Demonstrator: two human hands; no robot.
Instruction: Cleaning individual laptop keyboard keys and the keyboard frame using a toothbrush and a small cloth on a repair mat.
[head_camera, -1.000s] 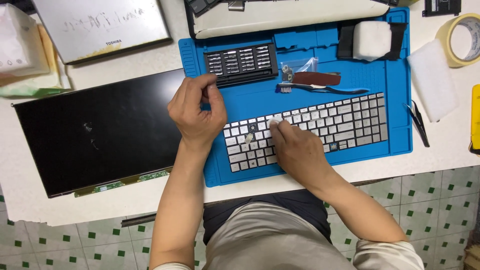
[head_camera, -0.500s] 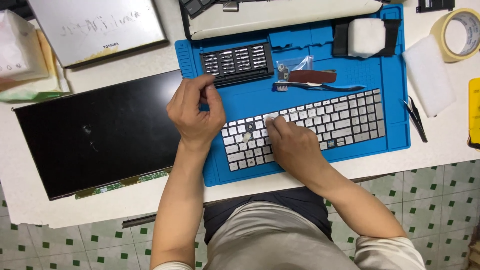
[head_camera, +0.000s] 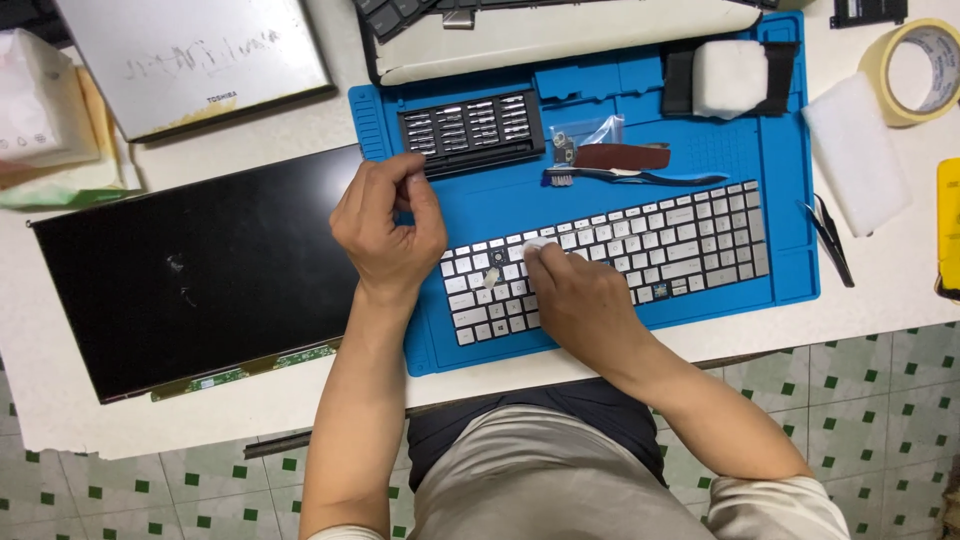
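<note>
A silver laptop keyboard (head_camera: 660, 240) lies loose on a blue work mat (head_camera: 780, 150). My right hand (head_camera: 575, 300) rests on its left half, fingertips pinching a small white keycap (head_camera: 540, 244) against the key rows. A loose keycap (head_camera: 490, 278) lies tilted beside a dark gap where a key is off. My left hand (head_camera: 390, 225) hovers at the keyboard's left end, thumb and fingers closed together; I cannot see anything in it. It sits just below a black screwdriver bit set (head_camera: 470, 130).
A bare black laptop screen panel (head_camera: 190, 280) lies left of the mat. A brush (head_camera: 630, 178), a small bag of parts (head_camera: 585, 135) and a white pad (head_camera: 730, 78) are on the mat. Tape roll (head_camera: 915, 70), white cloth (head_camera: 855, 150) and tweezers (head_camera: 828, 238) lie right. A laptop lid (head_camera: 190, 60) and base (head_camera: 560, 30) lie behind.
Both hands stay where they were on the keyboard's left half; only the view has shifted a little.
</note>
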